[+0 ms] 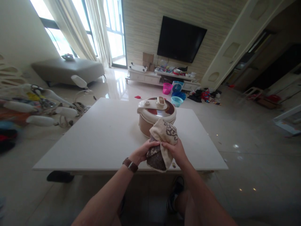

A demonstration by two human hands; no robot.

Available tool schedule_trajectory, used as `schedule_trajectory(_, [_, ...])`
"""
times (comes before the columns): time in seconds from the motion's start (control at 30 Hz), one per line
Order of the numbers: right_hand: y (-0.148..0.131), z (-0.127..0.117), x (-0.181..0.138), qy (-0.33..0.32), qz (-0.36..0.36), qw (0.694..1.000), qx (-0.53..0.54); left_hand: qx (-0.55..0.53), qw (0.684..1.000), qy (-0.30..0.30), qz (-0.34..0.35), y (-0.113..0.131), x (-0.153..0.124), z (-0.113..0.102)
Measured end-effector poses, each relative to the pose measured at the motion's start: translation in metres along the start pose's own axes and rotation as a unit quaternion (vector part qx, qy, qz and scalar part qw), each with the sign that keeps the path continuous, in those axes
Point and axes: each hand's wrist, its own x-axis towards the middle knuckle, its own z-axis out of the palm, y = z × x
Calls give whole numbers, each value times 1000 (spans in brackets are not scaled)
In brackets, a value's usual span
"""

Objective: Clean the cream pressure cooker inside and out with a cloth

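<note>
A cream and dark brown patterned cloth (164,131) is bunched up between my two hands above the near edge of the white table (113,135). My left hand (142,150), with a brown watch strap at the wrist, grips its left side, the thumb pressed toward the middle. From the right side my right hand (176,150) holds it too, and the two thumbs nearly meet. Just beyond the cloth stands a beige and brown electric pressure cooker (145,121), its lid on. The cloth hides part of the cooker's front.
A small dark object (174,164) lies by the table's near edge. Past the table, a pink basket (167,88) and a light blue basket (176,101) stand on the floor. On the left is a chandelier-like fixture (62,112). A grey bench (70,70) stands by the window.
</note>
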Motion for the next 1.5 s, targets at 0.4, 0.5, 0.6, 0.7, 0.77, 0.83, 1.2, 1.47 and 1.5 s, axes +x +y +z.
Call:
schedule_trajectory(0.4, [48,-6,65,121,19,992,43,61,788,410,455,64,21,-43])
schedule_trajectory(0.5, [68,-6,70,115,73,990,42,151,701,491,496,64,31,-47])
schedule_trajectory(0.6, [72,0,76,106,119,984,81,243,689,487,478,59,40,-38])
schedule_trajectory(0.7, [68,5,82,94,122,980,125,372,725,373,444,51,50,-19])
schedule_trajectory(0.77, [66,6,85,88,115,978,150,441,731,304,423,45,58,-4])
schedule_trajectory(0.83, [65,5,85,82,114,977,161,482,720,285,411,40,65,9])
schedule_trajectory(1.2, [64,-5,83,56,152,975,155,387,718,378,438,47,88,-27])
schedule_trajectory(1.47, [60,-5,83,60,150,973,162,84,818,513,246,-9,113,-81])
schedule_trajectory(1.5, [59,-4,84,58,149,974,160,87,809,526,247,-19,112,-75])
